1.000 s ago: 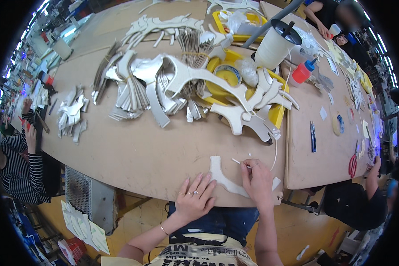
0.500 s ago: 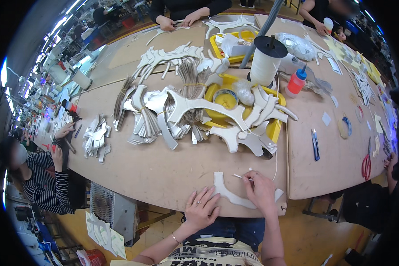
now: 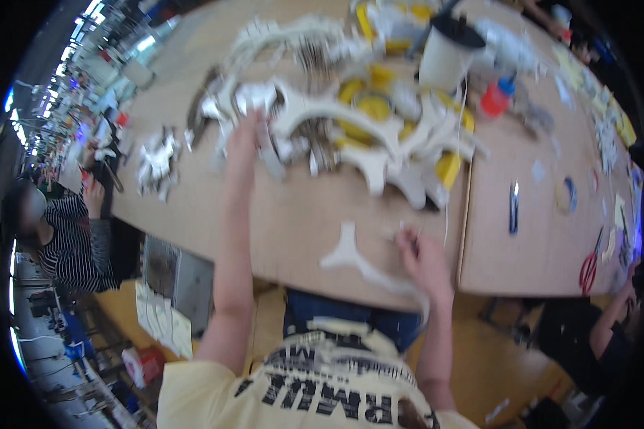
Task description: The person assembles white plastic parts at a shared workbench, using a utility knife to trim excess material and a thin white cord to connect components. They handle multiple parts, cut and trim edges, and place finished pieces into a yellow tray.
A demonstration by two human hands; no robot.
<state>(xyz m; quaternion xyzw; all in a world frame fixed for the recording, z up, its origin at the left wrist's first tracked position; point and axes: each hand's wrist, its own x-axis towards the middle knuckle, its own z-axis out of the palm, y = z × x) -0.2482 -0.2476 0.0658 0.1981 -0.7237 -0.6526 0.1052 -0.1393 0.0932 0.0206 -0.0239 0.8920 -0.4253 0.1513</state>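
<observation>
My left hand [image 3: 246, 134] is stretched out to the piled grey-white cut pieces [image 3: 268, 154]; motion smears its fingers, so their grip cannot be read. A white Y-shaped cut piece [image 3: 348, 254] lies near the table's front edge, one long arm running under my right wrist. Above that arm my right hand [image 3: 423, 256] is closed, with a short white cord [image 3: 390, 234] blurred at its fingertips. A large branched white piece [image 3: 329, 109] rests on top of the pile, to the right of my left hand.
A white cord spool [image 3: 444, 68] stands at the back beside a red bottle with a blue cap [image 3: 495, 100]. Yellow trays [image 3: 447, 170] sit under the pieces. Snips [image 3: 514, 207], a tape roll [image 3: 567, 196] and red-handled scissors [image 3: 589, 270] lie right. A co-worker in stripes [image 3: 71, 243] sits left.
My left hand has left the Y-shaped piece and gone forward to the pile. The view has shifted, and the piece's left end now shows. My right hand stays near the piece.
</observation>
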